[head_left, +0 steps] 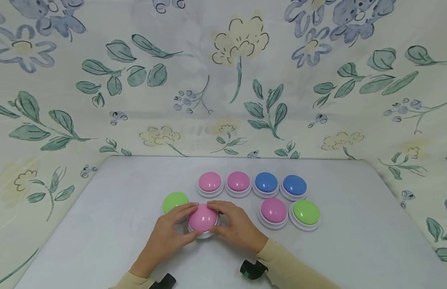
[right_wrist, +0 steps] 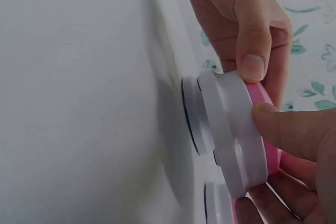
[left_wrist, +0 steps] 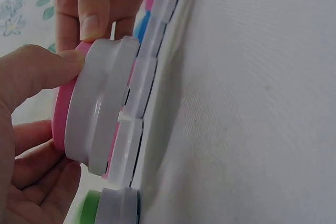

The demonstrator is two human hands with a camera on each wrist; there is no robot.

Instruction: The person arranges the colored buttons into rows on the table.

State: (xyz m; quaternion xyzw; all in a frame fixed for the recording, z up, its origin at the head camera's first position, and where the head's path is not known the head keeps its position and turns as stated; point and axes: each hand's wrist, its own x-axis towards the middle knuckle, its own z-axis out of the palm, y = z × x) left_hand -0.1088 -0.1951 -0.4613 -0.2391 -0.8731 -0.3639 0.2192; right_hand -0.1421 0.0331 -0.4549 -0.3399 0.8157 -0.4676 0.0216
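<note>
Both hands hold one pink push button with a white base (head_left: 203, 218) near the front middle of the table. My left hand (head_left: 169, 233) grips its left side, thumb at the near edge and fingers at the far edge. On its right side my right hand (head_left: 241, 228) grips it the same way. Seen from the left wrist, the button's white base (left_wrist: 100, 103) is raised off the tabletop and tilted. The right wrist view shows the same base (right_wrist: 233, 135) between both thumbs. Just behind the left fingers stands a green button (head_left: 175, 201), partly hidden.
Along the back stand two pink buttons (head_left: 210, 182) and two blue buttons (head_left: 266, 183) in a row. Right of my hands are another pink button (head_left: 273, 210) and a green button (head_left: 306, 212). The white table (head_left: 353, 249) ends at a floral cloth (head_left: 194, 140) behind.
</note>
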